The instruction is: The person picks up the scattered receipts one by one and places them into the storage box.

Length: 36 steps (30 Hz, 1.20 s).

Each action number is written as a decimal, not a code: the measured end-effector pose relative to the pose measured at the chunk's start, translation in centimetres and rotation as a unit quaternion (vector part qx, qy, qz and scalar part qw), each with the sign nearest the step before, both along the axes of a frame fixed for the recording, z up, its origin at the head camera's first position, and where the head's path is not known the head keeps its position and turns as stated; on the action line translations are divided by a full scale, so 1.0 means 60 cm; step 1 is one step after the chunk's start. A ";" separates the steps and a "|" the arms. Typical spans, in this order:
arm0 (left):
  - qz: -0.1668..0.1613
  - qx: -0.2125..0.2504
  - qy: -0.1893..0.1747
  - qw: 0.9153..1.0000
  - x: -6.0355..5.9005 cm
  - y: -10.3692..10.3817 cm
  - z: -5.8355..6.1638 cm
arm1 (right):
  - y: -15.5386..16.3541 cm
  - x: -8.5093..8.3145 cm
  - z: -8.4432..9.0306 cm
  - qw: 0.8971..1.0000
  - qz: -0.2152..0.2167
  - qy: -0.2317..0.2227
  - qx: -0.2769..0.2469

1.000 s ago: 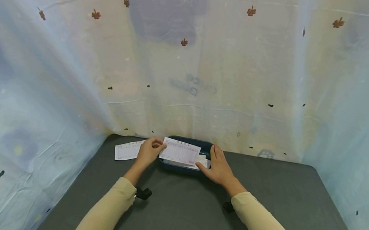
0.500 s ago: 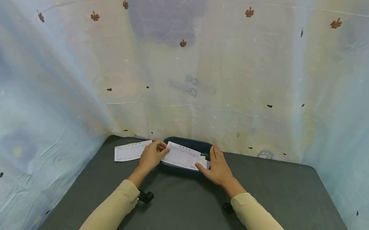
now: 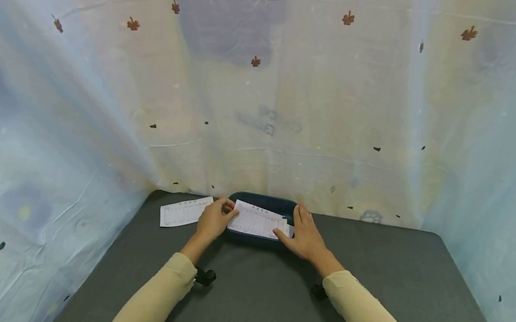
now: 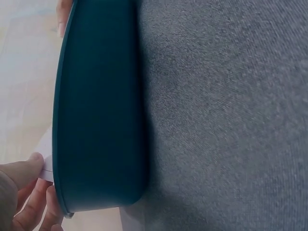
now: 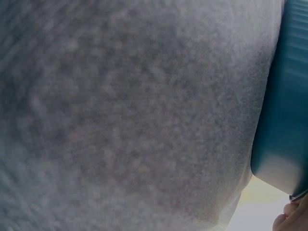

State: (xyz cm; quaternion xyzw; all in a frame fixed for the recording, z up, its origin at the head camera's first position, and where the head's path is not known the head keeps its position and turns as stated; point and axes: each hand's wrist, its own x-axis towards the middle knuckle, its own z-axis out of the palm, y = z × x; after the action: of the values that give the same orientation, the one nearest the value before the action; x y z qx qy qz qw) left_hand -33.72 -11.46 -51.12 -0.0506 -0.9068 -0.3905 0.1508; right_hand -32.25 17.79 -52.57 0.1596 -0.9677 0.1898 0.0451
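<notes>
Within the dark teal plastic bin (image 3: 265, 201), a printed paper slip (image 3: 256, 220) lies over other papers. My left hand (image 3: 214, 219) pinches that slip by its left edge between thumb and fingers. In the left wrist view, the pinched corner of the slip (image 4: 46, 166) shows just beyond the bin's rim. At the bin's right end rests my right hand (image 3: 304, 236), fingers extended along the rim and thumb over the papers at the near side. The right wrist view catches fingers of the right hand (image 5: 293, 216) beside the bin's wall (image 5: 284, 120).
A second long printed slip (image 3: 184, 212) lies left of the bin, partly behind the left hand. The dark grey table (image 3: 261, 302) extends toward me and to both sides. Behind it hangs a pale patterned curtain (image 3: 297, 105), close to the back edge.
The slip in my left hand has come down from above the bin onto the papers inside, shifting slightly right. My right hand has stayed at the bin's right end.
</notes>
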 end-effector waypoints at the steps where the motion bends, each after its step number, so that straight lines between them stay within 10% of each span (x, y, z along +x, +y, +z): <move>1: 0.001 -0.001 0.000 1.000 0.001 -0.001 -0.001 | 0.000 0.001 0.000 1.000 0.000 0.000 0.000; 36: 0.037 0.025 -0.023 0.999 -0.013 -0.153 -0.018 | 0.000 -0.004 -0.005 1.000 -0.001 0.003 -0.002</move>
State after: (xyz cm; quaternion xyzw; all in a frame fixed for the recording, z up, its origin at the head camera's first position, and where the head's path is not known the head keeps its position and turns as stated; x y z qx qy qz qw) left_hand -34.48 -20.65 -52.19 -0.0039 -0.9012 -0.4084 0.1451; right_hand -32.47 17.82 -52.88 0.1587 -0.9675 0.1909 0.0486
